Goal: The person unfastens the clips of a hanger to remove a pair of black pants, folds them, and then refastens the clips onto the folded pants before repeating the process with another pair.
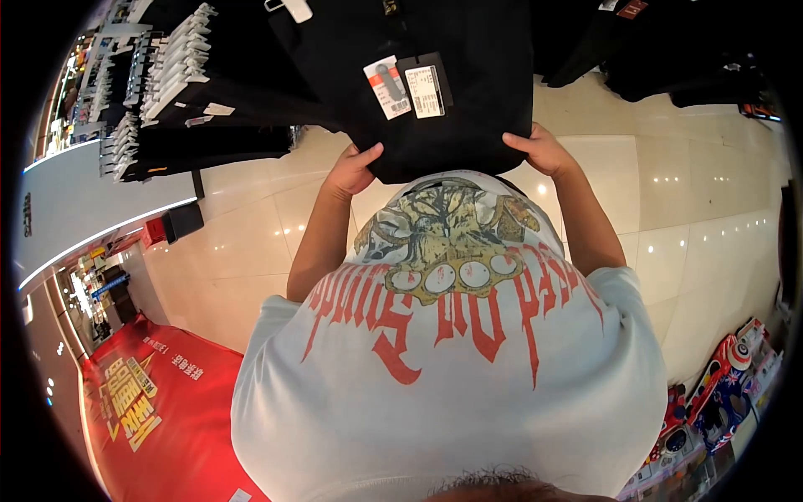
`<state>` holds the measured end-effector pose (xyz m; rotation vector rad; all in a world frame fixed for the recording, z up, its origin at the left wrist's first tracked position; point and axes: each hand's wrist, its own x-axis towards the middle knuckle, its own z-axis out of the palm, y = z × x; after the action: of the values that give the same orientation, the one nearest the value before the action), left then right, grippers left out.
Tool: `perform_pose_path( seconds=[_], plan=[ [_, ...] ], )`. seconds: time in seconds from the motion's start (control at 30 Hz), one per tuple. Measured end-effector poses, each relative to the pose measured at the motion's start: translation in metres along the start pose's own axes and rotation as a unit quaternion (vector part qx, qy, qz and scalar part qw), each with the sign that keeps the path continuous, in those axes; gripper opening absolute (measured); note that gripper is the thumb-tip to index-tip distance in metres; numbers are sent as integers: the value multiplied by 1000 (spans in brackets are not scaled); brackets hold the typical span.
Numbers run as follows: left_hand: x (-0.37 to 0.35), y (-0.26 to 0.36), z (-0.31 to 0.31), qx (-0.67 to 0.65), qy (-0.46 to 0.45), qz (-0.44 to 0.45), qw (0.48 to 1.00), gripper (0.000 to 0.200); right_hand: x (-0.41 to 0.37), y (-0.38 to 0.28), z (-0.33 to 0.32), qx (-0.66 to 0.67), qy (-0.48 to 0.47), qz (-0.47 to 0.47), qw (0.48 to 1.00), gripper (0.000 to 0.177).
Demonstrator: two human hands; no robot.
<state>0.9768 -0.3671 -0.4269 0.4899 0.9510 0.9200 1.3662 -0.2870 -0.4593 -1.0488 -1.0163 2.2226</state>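
A black garment (456,138), perhaps folded trousers, spreads out in front of my belly. My left hand (352,169) grips its near left corner, thumb on top and fingers underneath, mostly hidden. At the near right corner my right hand (542,151) holds it the same way. A red-and-white price tag (386,88) with a grey security tag over it lies on the dark cloth. Beside that is a white label (426,90) on a black card. The garment's far end runs out of the top of the view.
Black clothes on white hangers (180,63) fill a rack at the left. More dark clothes (669,58) hang at the upper right. A red printed cover (184,393) is at the lower left, and colourful goods (723,393) stand at the lower right. Shiny tiles (598,176) form the floor.
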Motion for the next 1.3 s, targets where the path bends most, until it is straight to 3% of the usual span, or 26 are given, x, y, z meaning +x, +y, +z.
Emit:
perform_pose_path(
  seconds=[0.03,0.17,0.27,0.4,0.5,0.6,0.67,0.73,0.77,0.8,0.93,1.07,1.17,1.23,1.27,1.3],
  plan=[
    [27,-3,6,-28,-20,49,998,55,15,-24,-19,-4,-6,-9,1000,50],
    [5,-15,8,-104,-45,10,993,55,-18,-14,0,114,56,22,992,55],
    [-5,-36,6,-93,-86,35,991,58,-41,-2,9,73,21,-36,996,58],
    [-11,-52,21,-10,-96,-15,995,58,-73,6,30,8,71,-30,997,49],
    [-27,-63,27,-83,-86,-58,991,57,-86,25,33,43,83,12,996,35],
    [-44,-83,35,-157,-128,-60,977,57,-109,37,31,102,50,36,993,35],
    [-55,-89,39,-174,-158,-56,970,57,-119,37,42,48,76,27,996,45],
    [-57,-92,32,-103,-131,-42,985,52,-121,38,68,-25,91,-30,995,52],
    [-58,-96,36,-74,-109,-42,990,51,-127,31,67,-104,98,25,989,60],
    [-59,-99,38,-46,-86,-41,994,49,-127,38,62,-139,100,3,985,59],
    [-80,-109,63,-91,-49,-31,994,48,-146,50,48,8,69,29,997,54],
    [-97,-139,76,-195,-92,-47,975,54,-167,60,49,111,46,45,992,52],
    [-117,-159,88,-144,-145,-52,978,54,-185,72,40,-19,1,6,1000,49],
    [-119,-159,76,-45,-82,-62,994,52,-175,65,53,-154,-3,46,987,44],
    [-122,-163,81,7,-51,-63,997,50,-174,75,48,-111,1,44,993,43],
    [-122,-161,85,-36,-6,-85,996,47,-166,88,38,-70,3,45,997,41]
  ],
)
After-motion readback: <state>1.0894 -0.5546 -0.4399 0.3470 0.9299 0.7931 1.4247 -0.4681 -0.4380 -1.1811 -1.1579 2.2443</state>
